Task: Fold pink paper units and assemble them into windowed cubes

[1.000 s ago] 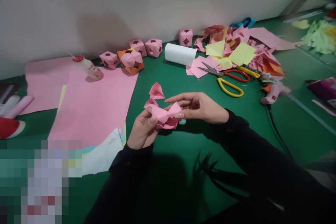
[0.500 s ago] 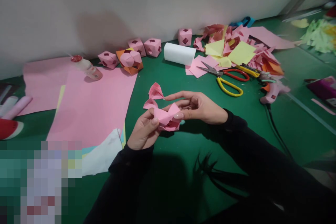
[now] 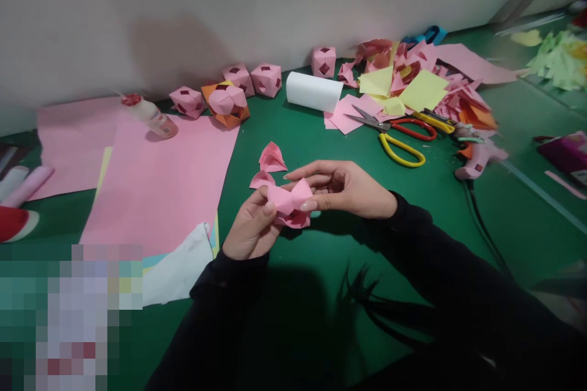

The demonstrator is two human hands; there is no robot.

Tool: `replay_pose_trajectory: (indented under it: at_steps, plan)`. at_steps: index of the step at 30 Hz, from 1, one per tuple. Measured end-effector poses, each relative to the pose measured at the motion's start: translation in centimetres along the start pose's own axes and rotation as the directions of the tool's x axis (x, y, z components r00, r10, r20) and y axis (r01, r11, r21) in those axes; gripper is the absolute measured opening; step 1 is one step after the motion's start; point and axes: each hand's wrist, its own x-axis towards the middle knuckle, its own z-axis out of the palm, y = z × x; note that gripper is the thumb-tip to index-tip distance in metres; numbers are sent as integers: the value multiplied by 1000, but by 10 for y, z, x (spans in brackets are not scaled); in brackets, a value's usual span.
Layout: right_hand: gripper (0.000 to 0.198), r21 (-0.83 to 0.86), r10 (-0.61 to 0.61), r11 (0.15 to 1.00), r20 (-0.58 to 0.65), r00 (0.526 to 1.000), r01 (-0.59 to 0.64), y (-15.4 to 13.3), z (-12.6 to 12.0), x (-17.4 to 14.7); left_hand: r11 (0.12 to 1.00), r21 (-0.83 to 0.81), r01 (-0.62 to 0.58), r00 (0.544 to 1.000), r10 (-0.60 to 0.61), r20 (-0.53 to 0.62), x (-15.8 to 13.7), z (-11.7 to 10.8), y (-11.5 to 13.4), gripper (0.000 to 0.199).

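Note:
Between my two hands is a pink folded-paper piece (image 3: 291, 201) with pointed flaps and a gap in its near side. My left hand (image 3: 252, 226) pinches its left end, thumb on the near face. From the other side my right hand (image 3: 343, 189) grips it with the thumb in front and the fingers behind, partly hidden. Just beyond them on the green table lie two smaller pink folded pieces (image 3: 272, 157), the nearer one (image 3: 262, 179) close to my left fingers.
Several pink paper balls (image 3: 266, 80) line the wall beside a white roll (image 3: 313, 91). Scissors (image 3: 387, 131), paper scraps (image 3: 424, 91) and a corded glue gun (image 3: 477, 160) lie to the right. Leftward, a small bottle (image 3: 153, 117) stands on pink sheets (image 3: 160, 189).
The held paper piece has turned and shifted slightly left in my fingers. My right index finger has drawn in a little toward the piece.

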Motion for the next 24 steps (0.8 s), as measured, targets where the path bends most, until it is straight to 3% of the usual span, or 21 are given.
replay_pose_trajectory:
  at_steps: [4,10,24]
  plan:
    - [50,-20,-11,1000,-15,1000,10,0,1,1,1000,10,9,1000,-9,1,0,1,0,32]
    - [37,33,-14,999,-124,992,18,6,4,4,1000,19,-25,999,26,-44,1,-4,-3,29]
    - [33,45,74,996,-56,996,-72,2,2,2,1000,-7,-1,999,0,-52,0,-7,-4,29]
